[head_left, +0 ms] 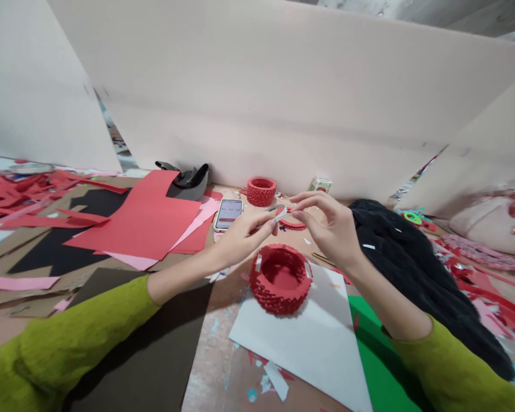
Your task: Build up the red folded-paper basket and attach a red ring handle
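Observation:
Thumb and fingers of my left hand (253, 228) are closed on a short white strip (280, 214), which curves up at the fingertips. A thin dark edge shows beside the strip; I cannot make out what it is. Close on the right, my right hand (326, 220) has its fingers bent and a small gap between thumb and forefinger, with nothing visible in it. Below both hands stands a round red basket (281, 300) of folded paper pieces, upright, with small white strips stuck at two places on its rim.
Under the basket lies a white sheet (300, 349), beside green paper (369, 343). A smaller red paper ring (261, 194), a phone (229, 214) and a small box (320, 183) stand behind. Red sheets (141, 220) lie left, black fabric (412, 269) right. A white partition (257, 103) rises at the back.

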Motion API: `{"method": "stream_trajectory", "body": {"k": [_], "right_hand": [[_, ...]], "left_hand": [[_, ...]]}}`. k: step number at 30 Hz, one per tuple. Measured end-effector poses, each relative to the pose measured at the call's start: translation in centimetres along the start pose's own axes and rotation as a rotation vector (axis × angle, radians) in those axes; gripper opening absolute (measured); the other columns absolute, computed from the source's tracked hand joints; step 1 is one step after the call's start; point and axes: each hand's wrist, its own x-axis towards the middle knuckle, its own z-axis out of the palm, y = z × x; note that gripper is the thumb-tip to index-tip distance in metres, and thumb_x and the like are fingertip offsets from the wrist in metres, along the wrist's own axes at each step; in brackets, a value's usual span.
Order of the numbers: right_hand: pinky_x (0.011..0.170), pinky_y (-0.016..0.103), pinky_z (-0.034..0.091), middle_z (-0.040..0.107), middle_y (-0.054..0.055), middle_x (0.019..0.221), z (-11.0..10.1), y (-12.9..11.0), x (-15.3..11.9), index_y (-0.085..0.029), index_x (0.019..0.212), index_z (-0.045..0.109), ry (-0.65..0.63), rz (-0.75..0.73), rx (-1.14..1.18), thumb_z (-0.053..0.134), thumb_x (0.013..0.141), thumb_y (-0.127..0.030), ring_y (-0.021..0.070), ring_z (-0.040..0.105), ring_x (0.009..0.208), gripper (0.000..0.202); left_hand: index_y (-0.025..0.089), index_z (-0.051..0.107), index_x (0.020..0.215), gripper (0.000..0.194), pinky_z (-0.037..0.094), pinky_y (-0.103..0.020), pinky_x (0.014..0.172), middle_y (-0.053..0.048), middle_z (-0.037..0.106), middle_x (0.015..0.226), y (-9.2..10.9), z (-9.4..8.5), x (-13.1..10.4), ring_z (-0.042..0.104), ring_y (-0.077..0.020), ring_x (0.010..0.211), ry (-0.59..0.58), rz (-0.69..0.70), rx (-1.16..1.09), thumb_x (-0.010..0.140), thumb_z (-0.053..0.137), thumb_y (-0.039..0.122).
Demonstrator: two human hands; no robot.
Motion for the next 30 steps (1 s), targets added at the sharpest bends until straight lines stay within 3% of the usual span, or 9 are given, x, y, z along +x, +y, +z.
{"method": "stream_trajectory", "body": {"k": [5,13,16,18,19,22,25,27,30], "right_hand": [[0.089,0.039,0.048,0.069,0.002,0.092,0.2,-0.1,-0.1,-0.023,0.08,0.062,-0.021,-0.02,-0.015,0.062,0.086,-0.011,0.0206,0.064,0.094,0.013],[0.082,0.039,0.049,0.064,0.004,0.09,1.2,-0.3,-1.1,-0.025,0.085,0.059,0.018,-0.22,-0.105,0.051,0.086,-0.005,0.0218,0.062,0.091,0.022],[0.086,0.042,0.049,0.062,0.004,0.092,0.3,-0.2,-1.6,-0.026,0.088,0.059,0.128,-0.231,-0.081,0.051,0.087,-0.007,0.0222,0.061,0.092,0.02],[0.09,0.043,0.047,0.061,0.004,0.094,-0.5,0.2,-1.9,-0.025,0.087,0.06,0.203,-0.102,-0.018,0.056,0.088,-0.014,0.0218,0.061,0.093,0.011],[0.092,0.043,0.047,0.061,0.005,0.096,-0.9,0.5,-2.1,-0.024,0.086,0.062,0.2,0.015,0.036,0.06,0.088,-0.02,0.0217,0.061,0.095,0.005],[0.09,0.04,0.049,0.066,0.007,0.101,-1.1,1.9,-3.0,-0.021,0.083,0.067,0.057,0.539,0.328,0.068,0.083,-0.039,0.0223,0.063,0.099,0.018],[0.083,0.036,0.053,0.071,0.009,0.096,-0.1,2.8,-4.1,-0.02,0.083,0.071,0.032,1.009,0.58,0.075,0.073,-0.043,0.0231,0.066,0.097,0.026],[0.079,0.035,0.055,0.074,0.01,0.092,0.7,2.8,-4.7,-0.018,0.081,0.072,0.026,1.162,0.635,0.079,0.069,-0.04,0.0234,0.068,0.093,0.026],[0.081,0.037,0.056,0.076,0.011,0.094,1.7,2.5,-5.1,-0.015,0.083,0.075,-0.018,1.215,0.654,0.081,0.065,-0.032,0.0254,0.07,0.092,0.026]], "left_hand": [[0.017,0.054,0.072,0.03,0.025,-0.024,0.053,0.005,0.039,0.06,-0.4,-0.1,0.1,0.033,-0.0092,0.054,0.028,-0.003,-0.005,0.096,0.043,0.031],[0.017,0.047,0.064,0.033,0.023,-0.025,0.052,0.005,0.036,0.06,-0.4,-0.3,0.5,0.031,-0.0091,0.056,0.038,-0.075,-0.076,0.092,0.045,0.034],[0.018,0.044,0.063,0.032,0.026,-0.024,0.053,0.004,0.035,0.061,-1.5,-1.3,0.9,0.034,-0.01,0.058,0.189,-0.186,-0.13,0.089,0.049,0.035],[0.018,0.046,0.065,0.031,0.026,-0.024,0.051,0.004,0.034,0.061,-2.4,-2.0,1.3,0.032,-0.0104,0.057,0.362,-0.208,-0.158,0.09,0.049,0.037],[0.019,0.046,0.068,0.031,0.025,-0.024,0.05,0.004,0.032,0.061,-2.8,-2.1,1.5,0.031,-0.0102,0.056,0.371,-0.197,-0.193,0.091,0.048,0.04],[0.02,0.043,0.075,0.033,0.029,-0.023,0.05,0.005,0.034,0.062,-3.5,-1.7,1.7,0.033,-0.0096,0.054,0.273,-0.21,-0.276,0.096,0.04,0.046],[0.02,0.044,0.082,0.029,0.039,-0.024,0.059,0.003,0.048,0.069,-3.4,-0.4,1.2,0.046,-0.0103,0.062,0.139,-0.262,-0.254,0.096,0.04,0.045],[0.019,0.046,0.09,0.024,0.044,-0.026,0.065,0.0,0.056,0.08,-3.4,0.4,0.8,0.054,-0.0123,0.071,0.006,-0.278,-0.248,0.089,0.056,0.041],[0.018,0.046,0.103,0.036,0.048,-0.029,0.071,-0.003,0.062,0.09,-3.7,1.1,0.3,0.06,-0.0168,0.082,-0.149,-0.273,-0.294,0.077,0.069,0.029]]}}
